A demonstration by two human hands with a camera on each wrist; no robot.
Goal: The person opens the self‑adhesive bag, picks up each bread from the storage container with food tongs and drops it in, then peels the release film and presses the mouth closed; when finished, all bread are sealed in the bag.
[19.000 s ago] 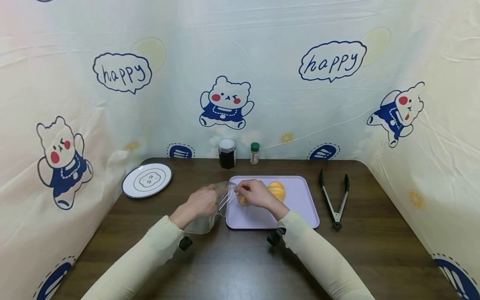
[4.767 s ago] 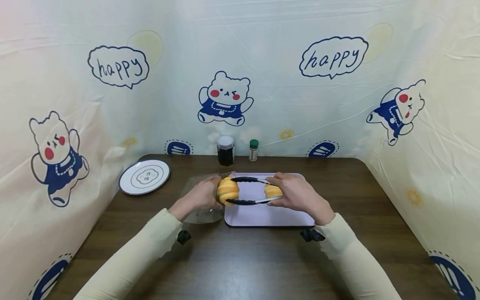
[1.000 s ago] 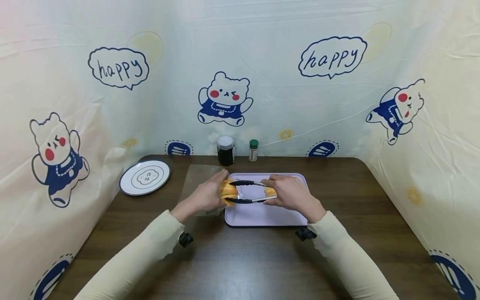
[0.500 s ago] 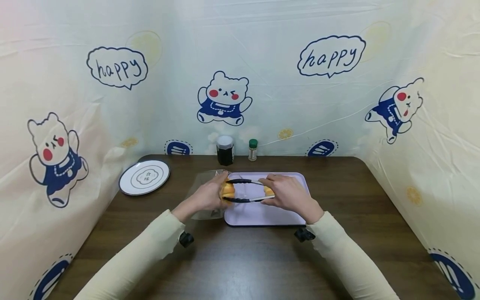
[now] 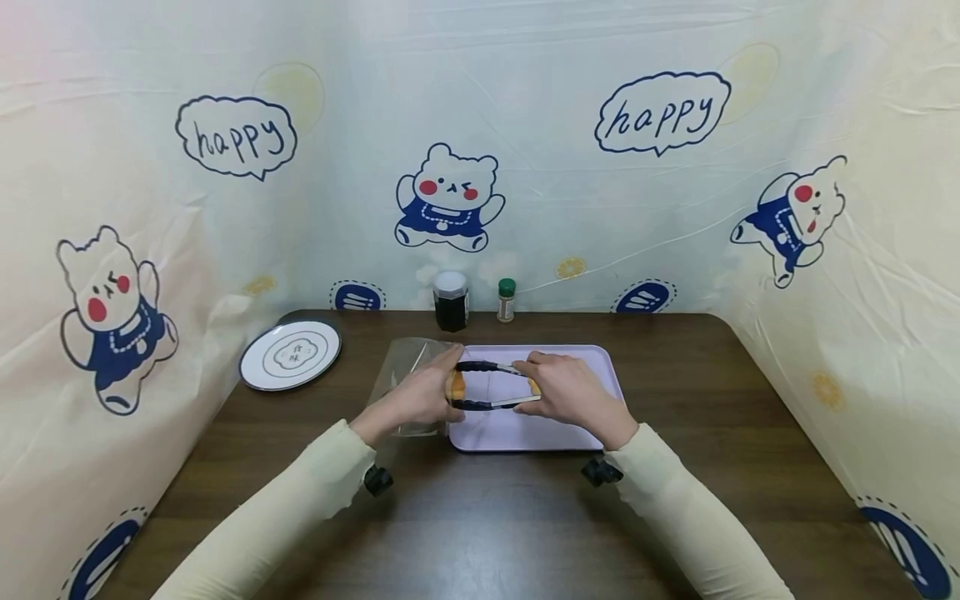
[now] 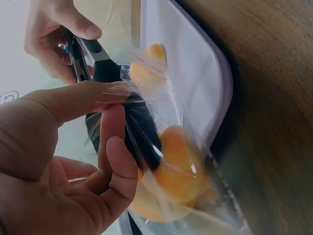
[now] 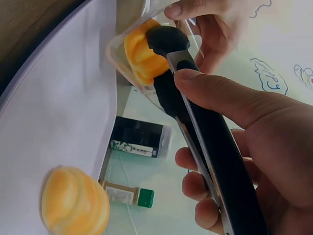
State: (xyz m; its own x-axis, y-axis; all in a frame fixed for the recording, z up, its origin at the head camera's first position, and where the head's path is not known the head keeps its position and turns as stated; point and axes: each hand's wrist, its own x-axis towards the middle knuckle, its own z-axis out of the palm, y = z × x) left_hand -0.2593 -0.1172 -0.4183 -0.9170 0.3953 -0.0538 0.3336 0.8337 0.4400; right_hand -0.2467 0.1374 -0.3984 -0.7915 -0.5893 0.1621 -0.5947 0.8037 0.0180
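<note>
My left hand pinches the mouth edge of a clear plastic bag left of the lilac tray. The right hand grips metal tongs with black tips and black handle covers. Between the tong tips is a yellow-orange ridged bread roll; it sits within the bag's mouth, and the left wrist view shows that roll through the film. A second bread roll lies on the tray, mostly covered by my right hand in the head view.
Behind the tray stand a dark jar with a pale lid and a small green-capped shaker. A white plate with a dark rim lies at the left on the brown table. A printed curtain surrounds the table.
Nineteen seconds ago the tongs lay on the right and both hands handled the bag. Over the last second the tongs and roll shift slightly left, the roll going deeper behind the bag's edge.
</note>
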